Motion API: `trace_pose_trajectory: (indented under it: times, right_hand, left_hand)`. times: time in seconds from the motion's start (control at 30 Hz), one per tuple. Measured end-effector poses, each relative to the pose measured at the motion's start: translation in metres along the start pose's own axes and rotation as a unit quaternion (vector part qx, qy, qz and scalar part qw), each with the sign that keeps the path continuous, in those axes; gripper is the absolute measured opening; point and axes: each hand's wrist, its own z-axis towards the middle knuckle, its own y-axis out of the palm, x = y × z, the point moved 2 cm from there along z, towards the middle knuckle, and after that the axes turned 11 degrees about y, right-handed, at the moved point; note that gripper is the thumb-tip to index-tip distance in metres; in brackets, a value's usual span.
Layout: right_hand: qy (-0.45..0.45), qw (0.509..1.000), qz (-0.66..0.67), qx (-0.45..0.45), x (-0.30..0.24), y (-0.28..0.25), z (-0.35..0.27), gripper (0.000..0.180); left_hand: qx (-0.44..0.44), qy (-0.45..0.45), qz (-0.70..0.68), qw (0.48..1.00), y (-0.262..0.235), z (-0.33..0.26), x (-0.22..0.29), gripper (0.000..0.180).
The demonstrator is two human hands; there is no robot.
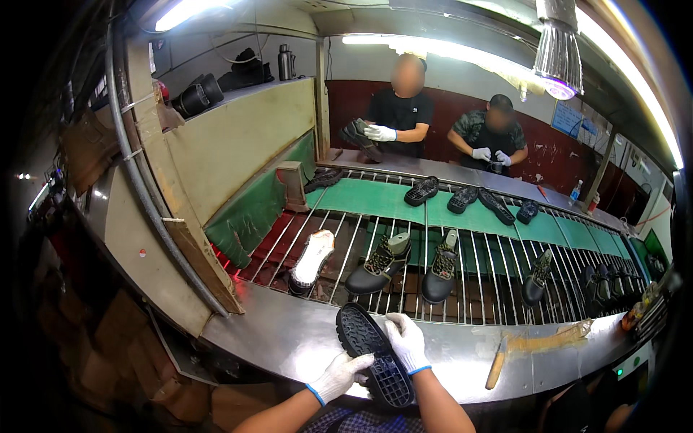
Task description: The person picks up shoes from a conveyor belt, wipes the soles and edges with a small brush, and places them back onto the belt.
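A black rubber shoe sole (362, 330) is held slantwise above the near edge of the metal ledge, its lugged and gridded face turned up. My left hand (338, 377), in a white knit glove, grips its left edge around the middle. Gloved likewise, my right hand (408, 342) closes on the right edge, with some fingertips hidden. Beyond the ledge, a shoe with a pale underside (315, 256) lies bottom up on the metal bars. Right of it are a laced black shoe (379, 267), a second laced shoe (440, 270) and a third (535, 280).
On the green belt (375, 195) behind the bars lie several black soles (462, 200). A wooden-handled tool (496, 369) rests on the metal ledge (274, 332) at right. Across the line, one person holds a dark shoe (359, 138); another works alongside. A lamp (559, 65) hangs upper right.
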Motion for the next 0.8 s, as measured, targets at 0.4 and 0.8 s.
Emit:
trace_pose_trajectory:
  times: [0.4, 0.8]
  right_hand:
    - [0.032, 0.999, 0.009, -0.005, -0.002, 0.006, -0.003, 0.029]
    - [0.002, 1.0, -0.007, 0.023, 0.015, 0.016, 0.004, 0.028]
  left_hand:
    - [-0.022, 0.003, -0.024, 0.999, -0.013, 0.004, -0.009, 0.029]
    - [-0.037, 0.003, -0.035, 0.999, -0.022, 0.005, -0.007, 0.031]
